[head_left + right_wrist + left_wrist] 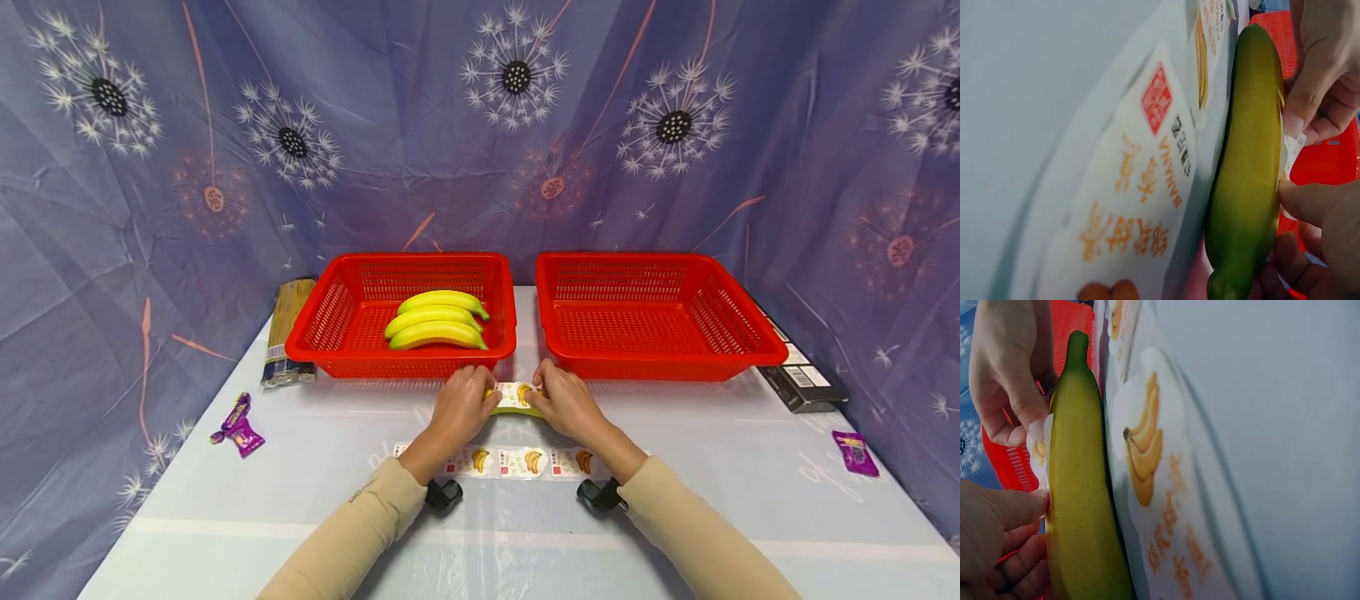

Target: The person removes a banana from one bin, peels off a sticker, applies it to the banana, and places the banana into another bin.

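Observation:
Both hands hold one yellow-green banana (517,409) just above the table, in front of the gap between two red baskets. A white label (516,393) printed with a banana lies on its skin. My left hand (487,398) grips the banana's left end, its thumb at the label's edge (1040,453). My right hand (542,393) grips the right end, and its thumb also touches the label (1291,147). Under the hands lies a strip of banana labels (517,461). The left basket (330,321) holds three bananas (437,321). Nothing lies in the right basket (652,321).
A packet of spaghetti (285,329) lies left of the left basket. A black box (798,379) sits right of the right basket. Purple sweet wrappers lie at the left (240,427) and at the right (855,454). A patterned cloth backdrop surrounds the table.

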Available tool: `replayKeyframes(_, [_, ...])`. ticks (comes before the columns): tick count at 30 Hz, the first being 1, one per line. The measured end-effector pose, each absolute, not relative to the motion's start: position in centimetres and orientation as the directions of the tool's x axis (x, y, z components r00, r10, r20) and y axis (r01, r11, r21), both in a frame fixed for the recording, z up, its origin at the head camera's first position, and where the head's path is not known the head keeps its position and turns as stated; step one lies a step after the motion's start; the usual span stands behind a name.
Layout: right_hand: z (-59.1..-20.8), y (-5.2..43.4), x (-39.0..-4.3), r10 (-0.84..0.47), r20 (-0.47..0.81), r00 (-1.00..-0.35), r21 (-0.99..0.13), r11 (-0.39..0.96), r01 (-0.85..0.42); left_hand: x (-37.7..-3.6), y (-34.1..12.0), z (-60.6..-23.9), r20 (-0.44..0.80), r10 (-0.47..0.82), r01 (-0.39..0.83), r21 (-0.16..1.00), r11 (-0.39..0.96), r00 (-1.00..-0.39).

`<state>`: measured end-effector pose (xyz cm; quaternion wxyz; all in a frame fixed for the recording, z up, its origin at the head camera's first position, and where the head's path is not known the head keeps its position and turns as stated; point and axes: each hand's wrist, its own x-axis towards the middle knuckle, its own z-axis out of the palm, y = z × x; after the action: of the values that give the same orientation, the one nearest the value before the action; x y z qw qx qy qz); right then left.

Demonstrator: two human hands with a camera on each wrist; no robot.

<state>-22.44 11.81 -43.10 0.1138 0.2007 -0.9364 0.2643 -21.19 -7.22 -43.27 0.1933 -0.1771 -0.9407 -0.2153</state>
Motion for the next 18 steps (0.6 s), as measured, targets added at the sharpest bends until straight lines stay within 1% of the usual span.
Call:
replayKeyframes(3, [-43.30, 12.11, -22.41, -0.350, 0.352, -0.868, -0.456, 0.746, -0.485, -21.09, -7.51, -43.35, 0.413, 0.255, 0.427, 0.403, 0.810, -0.874])
replayKeyframes(5, [-43.43, 12.29, -22.37, -0.369, 0.378, -0.849, -0.454, 0.725, -0.518, -21.04, -7.66, -43.40, 0.419, 0.272, 0.449, 0.417, 0.790, -0.866])
replayKeyframes(9, [-43.60, 12.52, -22.11, -0.403, 0.410, -0.818, -0.433, 0.704, -0.563, -20.88, -7.80, -43.57, 0.429, 0.305, 0.483, 0.406, 0.776, -0.850])
replayKeyframes(12, [-43.67, 12.59, -21.89, -0.422, 0.413, -0.807, -0.411, 0.705, -0.578, -20.79, -7.79, -43.67, 0.414, 0.318, 0.484, 0.398, 0.779, -0.853])
replayKeyframes(18, [-43.74, 12.42, -21.81, -0.427, 0.402, -0.810, -0.359, 0.740, -0.569, -20.73, -7.66, -43.55, 0.396, 0.328, 0.479, 0.382, 0.790, -0.857])
